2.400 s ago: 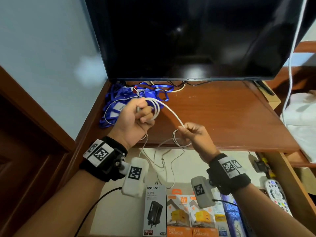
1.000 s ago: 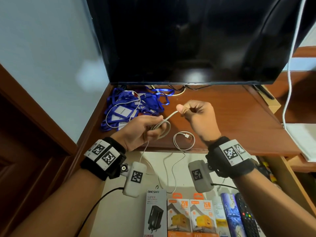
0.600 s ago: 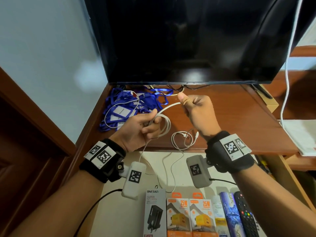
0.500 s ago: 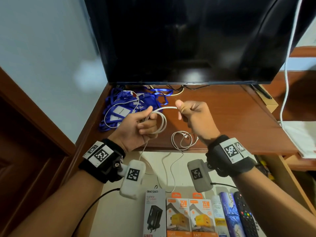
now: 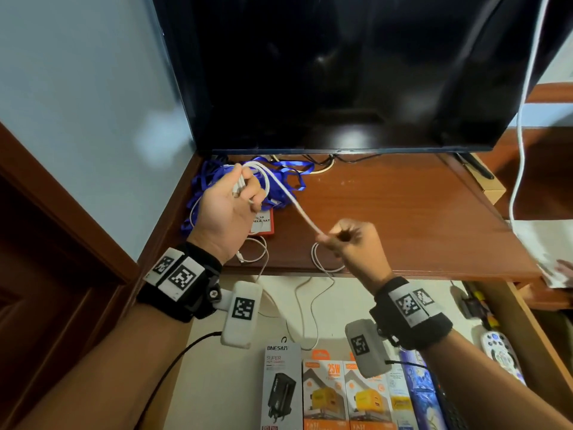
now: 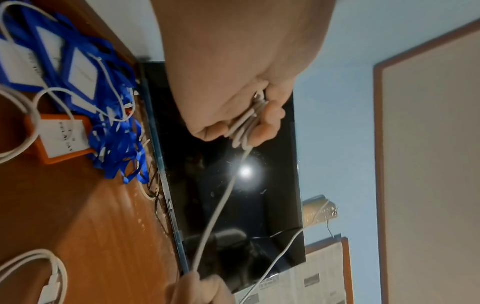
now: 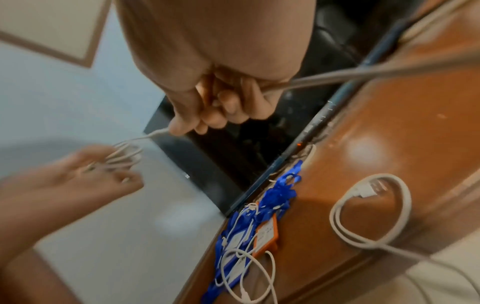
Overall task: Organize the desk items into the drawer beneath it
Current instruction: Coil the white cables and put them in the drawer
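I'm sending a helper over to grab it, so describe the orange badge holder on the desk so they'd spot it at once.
Start at the black TV on the wooden desk. At its left corner lies a pile of blue lanyards. The orange badge holder sits at that pile's front edge, the only orange one among blue ones.

Soft, even indoor light fills the head view, which stays sharp at the centre while straight lines bow toward the edges. The glossy black television screen carries a bright round glare spot in the left wrist view. The polished reddish-brown wooden table shows a pale sheen. Motion blur smears the right wrist view, worst at the left hand.
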